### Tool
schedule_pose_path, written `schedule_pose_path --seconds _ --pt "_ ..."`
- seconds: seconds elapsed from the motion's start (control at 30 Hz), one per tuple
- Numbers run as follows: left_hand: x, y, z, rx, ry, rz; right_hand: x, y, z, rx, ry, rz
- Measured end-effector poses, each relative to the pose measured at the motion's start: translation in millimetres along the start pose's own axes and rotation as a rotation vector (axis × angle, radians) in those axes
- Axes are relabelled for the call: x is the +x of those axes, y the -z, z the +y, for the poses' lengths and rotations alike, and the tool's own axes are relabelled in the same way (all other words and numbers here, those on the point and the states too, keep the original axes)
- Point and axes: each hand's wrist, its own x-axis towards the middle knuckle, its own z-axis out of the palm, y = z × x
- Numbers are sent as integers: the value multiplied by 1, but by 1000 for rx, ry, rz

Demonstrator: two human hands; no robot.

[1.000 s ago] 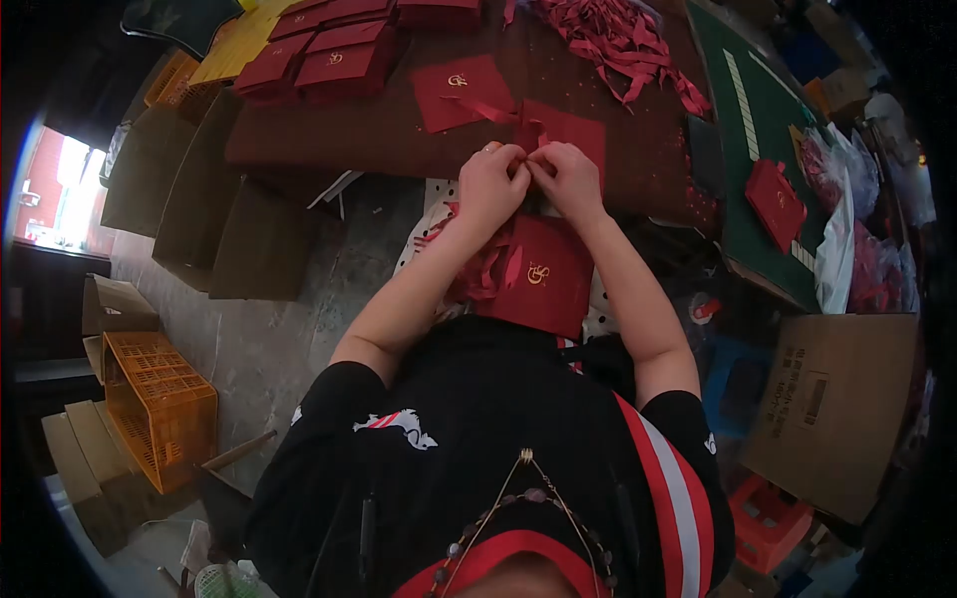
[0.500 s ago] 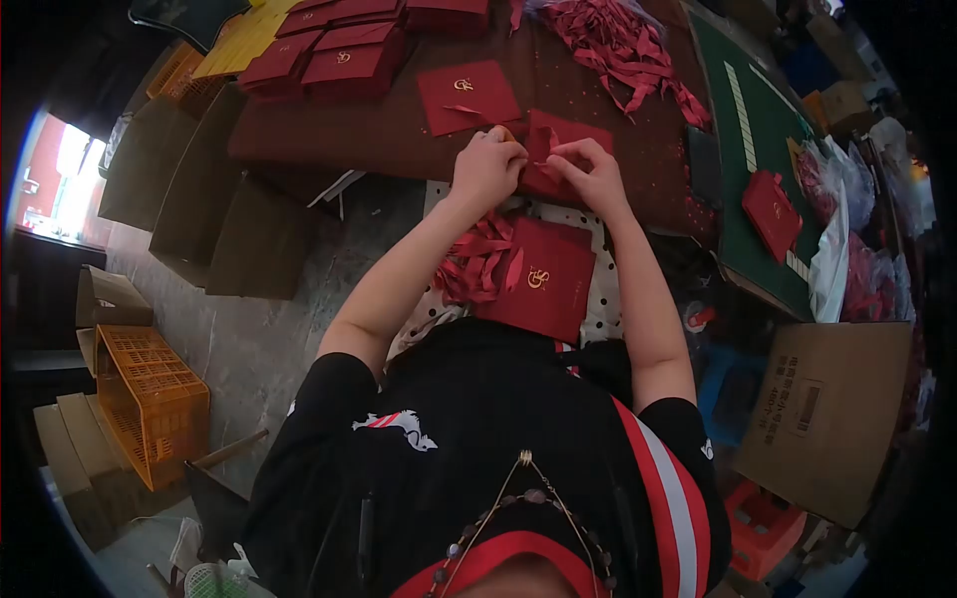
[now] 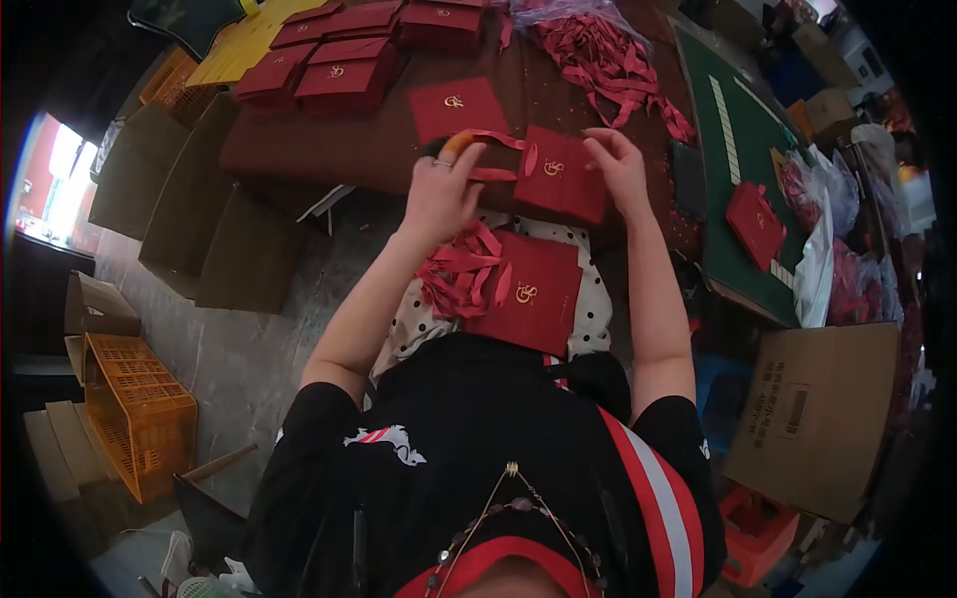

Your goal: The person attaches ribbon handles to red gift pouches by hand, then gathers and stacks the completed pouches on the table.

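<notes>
Meets red ribbon (image 3: 495, 174) with left fingers (image 3: 465, 159) — cannot tell whether grasping; holds right fingers (image 3: 611, 143) parted, empty, at red bag (image 3: 560, 171) just left of them.

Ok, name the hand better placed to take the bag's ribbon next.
Likely the left hand: it is by the ribbon; the right hand is at the opposite edge of the red bag.

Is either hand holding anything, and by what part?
Unclear: the left hand at the red ribbon loop, the right hand at the right edge of the red gold-printed bag.
</notes>
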Motion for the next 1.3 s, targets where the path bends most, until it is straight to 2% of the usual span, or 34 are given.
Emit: schedule_pose_path --seconds 0.07,0.1,0.13,0.17,0.2,0.33,0.4,0.43,0.5,0.57,0.6,0.63,0.73,0.77,0.83,0.87,0.93,0.97,1.03,1.07,1.13,1.17,1.23,1.3 --pt "2 -14 9 -80 -198 -66 32 32 16 -432 301 176" --pt "5 -19 15 -24 -192 -205 43 45 14 -738 425 188" --pt "8 -23 18 34 -186 -340 47 50 12 -738 433 186" --pt "5 -37 14 18 -320 -121 50 54 12 -954 500 122" --pt "4 -44 12 20 -319 -114 53 58 12 -1172 565 55" --pt "7 -43 13 44 -309 -136 59 66 31 -1241 636 -127" --pt "5 -33 17 43 -292 -153 56 66 31 -1248 660 -143" --pt "5 -26 21 -56 -325 -69 55 65 29 -1256 683 -153" --pt "6 -12 29 -156 -362 15 43 61 26 -1235 690 -146" --pt "12 3 39 -346 -230 117 32 56 19 -1220 699 -146" --pt "21 15 48 -430 -225 269 27 54 16 -1175 713 -133" --pt "25 14 48 -430 -222 273 23 51 14 -1129 727 -122" --pt "45 -2 40 -572 91 229 14 47 4 -1136 642 -129" --pt "50 -13 36 -571 88 229 12 46 4 -1136 644 -126" --pt "58 -31 28 -591 325 56 11 46 5 -1070 577 -115" --pt "59 -40 25 -591 321 59 13 47 5 -1071 581 -111" --pt "63 -50 23 -234 296 77 18 49 7 -801 614 105" --pt "62 -55 22 -236 300 76 18 52 10 -548 365 168" --pt "54 -47 33 245 168 280 14 54 -9 -334 300 270" --pt "48 -46 36 245 170 268 14 56 -15 -231 345 293" --pt "40 -44 39 205 191 41 6 58 -37 -120 369 342" --pt "38 -42 42 204 194 33 4 57 -47 -149 517 395" --pt "34 -37 46 86 287 -112 -18 42 -87 -121 549 435" --pt "32 -36 47 61 321 -117 -40 32 -117 -154 651 412"
